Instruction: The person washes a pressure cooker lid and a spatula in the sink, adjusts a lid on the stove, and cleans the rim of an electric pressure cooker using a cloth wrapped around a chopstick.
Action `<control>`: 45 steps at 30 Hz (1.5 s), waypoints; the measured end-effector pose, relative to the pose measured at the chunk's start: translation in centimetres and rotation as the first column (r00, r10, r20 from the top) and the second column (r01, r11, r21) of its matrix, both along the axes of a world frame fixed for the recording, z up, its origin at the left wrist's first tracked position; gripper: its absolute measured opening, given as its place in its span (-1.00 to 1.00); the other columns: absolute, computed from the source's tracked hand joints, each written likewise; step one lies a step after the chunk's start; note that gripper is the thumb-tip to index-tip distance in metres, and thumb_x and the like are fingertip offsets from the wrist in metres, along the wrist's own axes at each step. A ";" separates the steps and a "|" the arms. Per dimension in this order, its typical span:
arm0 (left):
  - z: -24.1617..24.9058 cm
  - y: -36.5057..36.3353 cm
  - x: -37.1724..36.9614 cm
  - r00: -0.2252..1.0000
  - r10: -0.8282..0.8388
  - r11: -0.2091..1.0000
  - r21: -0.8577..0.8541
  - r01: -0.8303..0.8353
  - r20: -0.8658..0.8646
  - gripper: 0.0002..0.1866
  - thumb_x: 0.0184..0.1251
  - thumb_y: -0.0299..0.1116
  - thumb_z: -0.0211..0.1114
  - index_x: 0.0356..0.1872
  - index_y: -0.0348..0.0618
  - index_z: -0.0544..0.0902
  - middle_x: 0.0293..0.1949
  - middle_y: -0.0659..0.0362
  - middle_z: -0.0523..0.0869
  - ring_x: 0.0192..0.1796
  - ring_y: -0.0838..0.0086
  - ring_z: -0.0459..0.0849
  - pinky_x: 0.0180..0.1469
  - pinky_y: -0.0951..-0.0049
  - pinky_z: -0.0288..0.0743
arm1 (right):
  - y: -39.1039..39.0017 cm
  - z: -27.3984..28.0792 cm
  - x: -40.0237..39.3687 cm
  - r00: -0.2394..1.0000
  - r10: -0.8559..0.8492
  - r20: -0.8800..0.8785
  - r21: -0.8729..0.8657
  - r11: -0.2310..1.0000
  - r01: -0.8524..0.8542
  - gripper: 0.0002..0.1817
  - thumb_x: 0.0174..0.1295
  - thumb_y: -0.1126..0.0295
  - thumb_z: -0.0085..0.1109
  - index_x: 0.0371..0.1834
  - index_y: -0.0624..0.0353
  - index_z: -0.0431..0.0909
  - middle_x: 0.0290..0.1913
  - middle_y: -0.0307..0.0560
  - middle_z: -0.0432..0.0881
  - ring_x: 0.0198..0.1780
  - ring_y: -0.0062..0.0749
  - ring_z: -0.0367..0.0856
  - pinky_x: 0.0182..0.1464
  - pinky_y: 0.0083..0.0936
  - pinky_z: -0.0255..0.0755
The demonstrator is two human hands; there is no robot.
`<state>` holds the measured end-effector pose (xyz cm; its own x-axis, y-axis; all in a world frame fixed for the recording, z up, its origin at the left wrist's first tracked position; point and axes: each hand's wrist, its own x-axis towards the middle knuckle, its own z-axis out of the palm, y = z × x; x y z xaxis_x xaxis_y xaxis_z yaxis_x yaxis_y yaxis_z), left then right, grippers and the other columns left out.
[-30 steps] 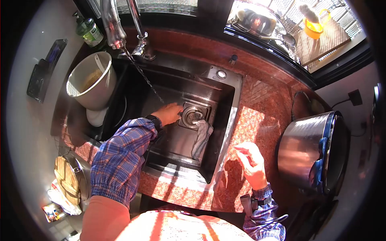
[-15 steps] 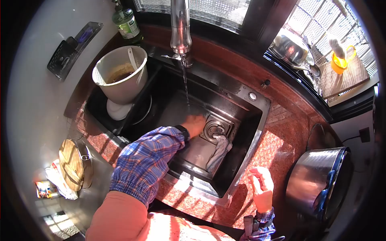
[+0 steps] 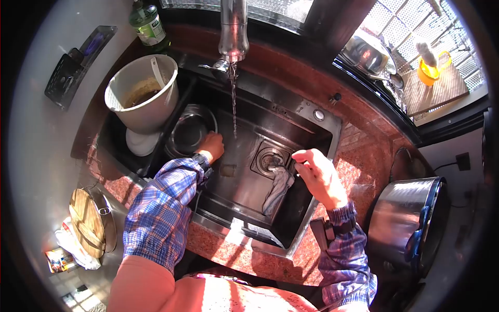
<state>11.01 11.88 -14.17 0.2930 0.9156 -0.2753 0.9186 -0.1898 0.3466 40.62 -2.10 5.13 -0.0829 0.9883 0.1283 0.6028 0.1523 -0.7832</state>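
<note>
My left hand (image 3: 212,147) is in the sink (image 3: 239,179), its fingers closed at the right rim of a round metal bowl (image 3: 189,130). Part of that grip is hidden from view. Above the sink's right edge hovers my right hand (image 3: 321,178), fingers loosely bent and apart, nothing in them. A wet grey cloth (image 3: 279,188) lies crumpled beside the drain (image 3: 270,158). Water (image 3: 234,106) runs from the faucet (image 3: 233,36) into the sink.
At the left, a pale pot (image 3: 140,117) with brown residue and a utensil stands over the smaller basin. A green soap bottle (image 3: 148,26) is behind it. A large metal pot (image 3: 400,221) stands at the right; a wooden lid (image 3: 86,221) is at lower left.
My left hand has moved left from near the drain to the metal bowl, which now shows farther right. My right hand has risen from the counter to the sink's right edge.
</note>
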 end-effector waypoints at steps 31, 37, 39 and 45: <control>11.0 -8.3 7.9 -0.229 0.966 0.253 -0.603 0.757 0.118 -0.02 0.33 0.38 0.05 0.28 -0.55 0.31 0.24 -0.28 0.47 0.36 -0.01 0.41 0.38 0.00 0.33 | 2.7 2.3 -2.2 0.918 0.097 -0.385 -0.265 0.941 -0.210 -0.82 0.35 0.34 0.20 -0.23 0.25 0.52 -0.33 -0.16 0.56 -0.35 -0.41 0.53 -0.27 -0.52 0.44; 15.3 -4.7 5.9 -0.038 0.945 0.242 -0.617 0.749 0.324 -0.12 0.14 0.39 0.28 0.17 -0.26 0.51 0.06 0.02 0.63 0.07 0.28 0.62 0.14 0.22 0.51 | 2.6 3.8 -3.9 0.928 0.085 -0.362 -0.305 0.930 -0.204 -0.70 0.37 0.27 0.19 -0.45 0.22 0.42 -0.50 -0.41 0.28 -0.42 -0.68 0.21 -0.37 -0.57 0.23; 17.9 -5.9 4.9 0.007 0.921 0.270 -0.651 0.710 0.389 -0.17 0.12 0.38 0.30 0.16 -0.17 0.53 0.05 0.04 0.64 0.05 0.30 0.63 0.11 0.25 0.52 | 3.4 3.3 -3.6 0.864 -0.018 -0.504 -0.266 0.954 -0.136 -0.71 0.36 0.20 0.20 -0.37 0.21 0.51 -0.46 -0.37 0.39 -0.37 -0.68 0.27 -0.30 -0.60 0.27; 16.5 -8.0 5.7 0.048 0.851 0.320 -0.588 0.742 0.524 -0.42 0.34 0.12 0.29 0.23 -0.01 0.51 0.13 0.08 0.60 0.11 0.19 0.62 0.13 0.05 0.51 | 5.0 -2.8 -5.0 0.330 -0.128 -0.935 -0.300 0.782 -0.546 -0.42 0.48 -0.03 -0.04 0.31 0.23 0.36 0.11 -0.03 0.59 0.15 -0.33 0.55 0.20 -0.38 0.43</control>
